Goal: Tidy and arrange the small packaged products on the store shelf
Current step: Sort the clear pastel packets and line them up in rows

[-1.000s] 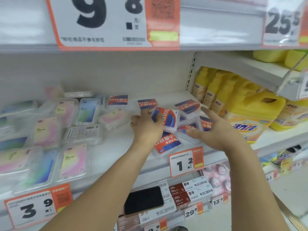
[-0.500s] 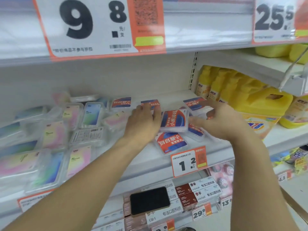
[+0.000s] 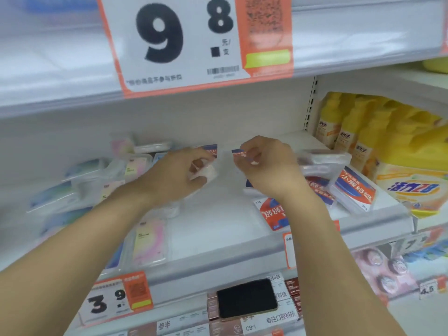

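Packs (image 3: 354, 192) lie jumbled on the shelf (image 3: 218, 248), so left hand (image 3: 177, 175) and right hand (image 3: 266, 166) each pinch one, probably to line them up.

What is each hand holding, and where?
Left hand grips a clear plastic packet by its end; right hand pinches a red-and-blue packet by its edge.

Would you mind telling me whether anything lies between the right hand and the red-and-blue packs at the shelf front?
Nothing visible does. The right hand hovers further back, pinching a small pack; the red-and-blue packs lie below its wrist, uncovered on the shelf.
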`<state>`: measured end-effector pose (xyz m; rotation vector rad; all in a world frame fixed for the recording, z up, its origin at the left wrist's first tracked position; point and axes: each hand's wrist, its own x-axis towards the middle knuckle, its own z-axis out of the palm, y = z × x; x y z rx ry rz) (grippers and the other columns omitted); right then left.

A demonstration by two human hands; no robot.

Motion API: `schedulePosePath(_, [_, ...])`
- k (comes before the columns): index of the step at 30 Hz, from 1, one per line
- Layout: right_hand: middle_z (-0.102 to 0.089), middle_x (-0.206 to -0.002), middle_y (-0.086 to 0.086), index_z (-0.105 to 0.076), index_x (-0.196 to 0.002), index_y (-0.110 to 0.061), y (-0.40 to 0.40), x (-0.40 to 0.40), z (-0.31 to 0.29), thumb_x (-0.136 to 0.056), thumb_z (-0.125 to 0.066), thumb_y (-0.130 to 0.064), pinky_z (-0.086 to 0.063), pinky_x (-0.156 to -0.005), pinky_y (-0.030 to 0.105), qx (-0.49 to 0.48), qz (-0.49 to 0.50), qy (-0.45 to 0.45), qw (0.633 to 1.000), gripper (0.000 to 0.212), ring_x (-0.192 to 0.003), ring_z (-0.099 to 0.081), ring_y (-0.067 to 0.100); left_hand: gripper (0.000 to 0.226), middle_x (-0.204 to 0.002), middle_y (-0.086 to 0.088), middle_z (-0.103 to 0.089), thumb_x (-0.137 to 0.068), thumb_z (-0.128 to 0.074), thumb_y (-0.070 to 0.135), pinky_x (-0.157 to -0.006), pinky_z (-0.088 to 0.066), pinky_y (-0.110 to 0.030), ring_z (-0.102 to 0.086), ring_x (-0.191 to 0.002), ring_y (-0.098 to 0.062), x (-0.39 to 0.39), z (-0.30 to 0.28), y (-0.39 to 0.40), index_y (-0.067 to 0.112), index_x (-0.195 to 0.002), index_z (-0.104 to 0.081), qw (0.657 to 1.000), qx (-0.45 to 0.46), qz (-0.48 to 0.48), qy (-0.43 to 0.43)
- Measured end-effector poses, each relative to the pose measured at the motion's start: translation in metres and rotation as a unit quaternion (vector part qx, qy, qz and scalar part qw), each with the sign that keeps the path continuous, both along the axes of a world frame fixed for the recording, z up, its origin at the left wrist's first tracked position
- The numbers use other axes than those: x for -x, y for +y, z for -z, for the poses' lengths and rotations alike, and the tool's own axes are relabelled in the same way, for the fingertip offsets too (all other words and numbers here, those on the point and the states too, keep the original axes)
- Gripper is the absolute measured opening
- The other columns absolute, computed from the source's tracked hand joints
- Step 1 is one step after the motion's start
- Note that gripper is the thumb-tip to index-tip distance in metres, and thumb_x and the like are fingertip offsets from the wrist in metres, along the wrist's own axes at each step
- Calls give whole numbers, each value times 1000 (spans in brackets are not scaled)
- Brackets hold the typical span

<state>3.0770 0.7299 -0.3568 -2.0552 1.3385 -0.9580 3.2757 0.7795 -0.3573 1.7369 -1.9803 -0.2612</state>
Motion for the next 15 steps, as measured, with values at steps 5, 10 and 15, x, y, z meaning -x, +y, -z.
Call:
schedulePosePath(5, [-62, -117, 5, -65, -122, -18, -22, -62, 5, -90, -64, -27, -41, -83, 21, 20, -78, 97, 992, 33, -110, -57, 19, 27, -113, 7, -58, -88, -64, 23, -92, -45, -22, -56, -107, -11, -20, 23, 24, 28, -114, -63, 993, -63, 9, -97])
schedulePosePath(10, [-44, -137, -15, -48, -141, -36, -41, -89, -7, -73, -82, -37, -40, -85, 17, -145, -184, 276, 932, 76, -115, -50, 9, 41, -122, 11, -51, -84, -67, 34, -97, -39, -27, -46, -116, -12, -33, 37, 40, 29, -124, -56, 996, -39, 22, -73])
schedulePosePath(15, [-48, -127, -14, -50, -134, -38, -25, -83, -7, -60, -90, -40, -47, -92, 30, -159, -205, 389, 884, 84, -106, -51, 13, 47, -135, 3, -44, -89, -51, 49, -108, -29, -39, -35, -128, -21, -51, 20, 52, 27, -131, -48, 976, -27, -146, -159])
